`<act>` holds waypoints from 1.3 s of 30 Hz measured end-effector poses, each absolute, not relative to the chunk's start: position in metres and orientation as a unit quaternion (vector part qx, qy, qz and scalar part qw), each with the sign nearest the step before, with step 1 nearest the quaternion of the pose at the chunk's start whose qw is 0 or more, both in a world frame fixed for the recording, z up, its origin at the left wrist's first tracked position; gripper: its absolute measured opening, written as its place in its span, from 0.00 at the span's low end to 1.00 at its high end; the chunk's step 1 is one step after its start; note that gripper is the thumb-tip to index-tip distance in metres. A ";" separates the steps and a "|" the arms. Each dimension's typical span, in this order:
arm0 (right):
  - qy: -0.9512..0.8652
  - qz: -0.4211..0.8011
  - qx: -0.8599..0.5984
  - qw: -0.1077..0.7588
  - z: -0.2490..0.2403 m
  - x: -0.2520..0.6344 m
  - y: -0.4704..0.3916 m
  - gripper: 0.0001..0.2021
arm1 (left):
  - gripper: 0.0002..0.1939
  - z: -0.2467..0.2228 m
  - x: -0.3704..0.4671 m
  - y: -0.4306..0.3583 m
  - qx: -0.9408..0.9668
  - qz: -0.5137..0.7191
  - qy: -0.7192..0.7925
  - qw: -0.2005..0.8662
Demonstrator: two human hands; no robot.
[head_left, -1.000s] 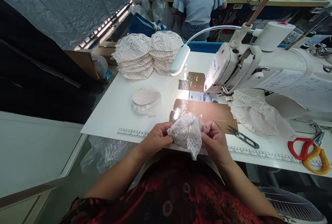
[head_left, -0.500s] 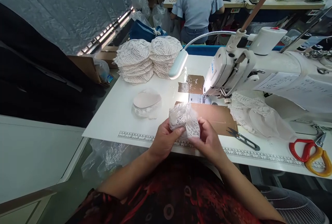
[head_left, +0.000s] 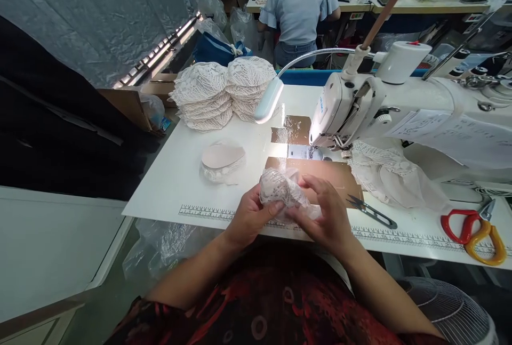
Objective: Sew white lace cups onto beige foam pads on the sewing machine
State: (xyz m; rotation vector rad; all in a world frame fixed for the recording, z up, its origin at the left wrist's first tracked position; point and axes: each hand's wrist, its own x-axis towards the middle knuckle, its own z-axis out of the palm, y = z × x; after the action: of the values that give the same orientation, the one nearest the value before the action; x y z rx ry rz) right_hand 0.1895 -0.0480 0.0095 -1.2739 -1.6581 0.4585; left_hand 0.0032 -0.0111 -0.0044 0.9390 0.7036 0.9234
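A crumpled piece of white lace fabric (head_left: 282, 189) is held over the table's front edge, in front of the sewing machine (head_left: 352, 115). My left hand (head_left: 250, 214) grips its left side, thumb on top. My right hand (head_left: 326, 214) pinches its right side between thumb and fingers; sheer material shows between them. On the table to the left lies a lace piece with a smooth oval pad (head_left: 222, 156). Behind it stand two stacks of lace cups (head_left: 202, 94). More lace fabric (head_left: 394, 177) lies under the machine arm at the right.
Thread snips (head_left: 372, 211) and scissors with red and yellow handles (head_left: 476, 230) lie on the right. A ruler strip (head_left: 208, 214) runs along the front edge. A lamp (head_left: 269, 101) on a bent neck hangs over the table. A person (head_left: 298, 9) sits further back.
My right hand has shifted slightly right and its fingers have opened out over the lace. The lace is turned and spread more to the right. The whole view has shifted slightly.
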 end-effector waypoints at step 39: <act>-0.375 0.515 -0.490 0.596 0.005 0.191 -0.042 0.17 | 0.05 -0.004 -0.019 -0.021 0.386 0.249 0.333 0.823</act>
State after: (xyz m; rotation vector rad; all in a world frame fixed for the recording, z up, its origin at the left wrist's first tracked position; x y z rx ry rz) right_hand 0.1910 -0.0423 0.0050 -1.1372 -0.8704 1.1953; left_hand -0.0188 -0.0215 -0.0036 0.8213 0.7087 0.5293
